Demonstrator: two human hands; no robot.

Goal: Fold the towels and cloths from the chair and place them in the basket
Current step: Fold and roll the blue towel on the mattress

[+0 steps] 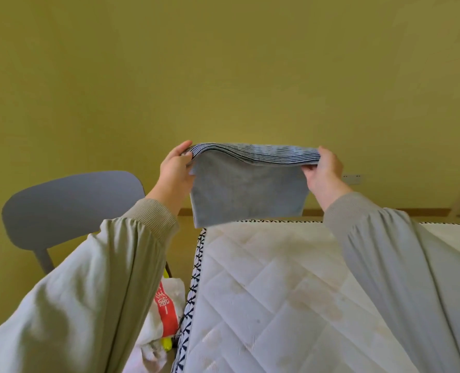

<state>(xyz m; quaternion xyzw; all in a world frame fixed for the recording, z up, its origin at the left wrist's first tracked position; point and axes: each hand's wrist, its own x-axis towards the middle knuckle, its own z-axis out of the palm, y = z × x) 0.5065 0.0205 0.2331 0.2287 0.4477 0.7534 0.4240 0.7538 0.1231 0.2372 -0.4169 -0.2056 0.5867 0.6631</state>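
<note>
Head view: the towel (246, 189), blue-grey with a striped band along its top, hangs in the air above the far end of the mattress (264, 278), touching nothing below. It is held by its 2 upper corners. The left hand (173, 170) pinches the left corner, thumb on the near side and fingers curled behind. The right hand (324, 173) grips the right corner the same way. The top edge looks doubled over, so the towel appears to be folded in 2 already.

By its look the towel is light, soft and limp. It sags slightly between the hands and would slump if 1 corner were let go. Its pile should not slip in a pinch. The corners are the best places to hold it, because they keep the edges lined up for the next fold.

The mattress, quilted and flat, lies right under the towel and would serve as a surface for laying it down. The chair (70, 200) stands to the left beside the mattress, its seat hidden by the left sleeve. A plastic bag (167, 300) with red print sits in the gap between them. A wall socket (354, 178) shows behind the right hand. The basket is not in view. Nothing stands between the towel and the mattress.
</note>
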